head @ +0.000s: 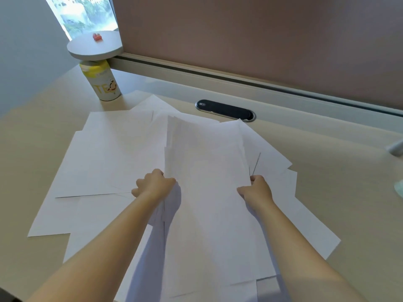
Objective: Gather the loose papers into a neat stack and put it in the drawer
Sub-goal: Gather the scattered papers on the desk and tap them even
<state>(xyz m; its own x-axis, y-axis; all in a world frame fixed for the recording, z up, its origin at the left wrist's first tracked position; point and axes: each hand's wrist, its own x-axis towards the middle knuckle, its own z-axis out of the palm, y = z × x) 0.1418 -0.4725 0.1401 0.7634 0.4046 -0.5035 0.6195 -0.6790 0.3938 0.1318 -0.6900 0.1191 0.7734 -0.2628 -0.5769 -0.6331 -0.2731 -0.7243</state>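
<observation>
Several white sheets lie fanned over the beige desk (327, 171). A partly gathered bundle of papers (207, 182) is lifted in the middle, its edges uneven. My left hand (153, 185) grips the bundle's left edge and my right hand (256, 189) grips its right edge. More loose sheets (104, 153) spread flat to the left, and others (305, 225) stick out on the right and under the bundle. No drawer is in view.
A white and yellow can (103, 82) stands at the back left under a round grey shelf (94, 45) carrying a small red object (97, 37). A black cable port (225, 110) sits behind the papers. A pink partition wall (261, 35) bounds the desk's far edge.
</observation>
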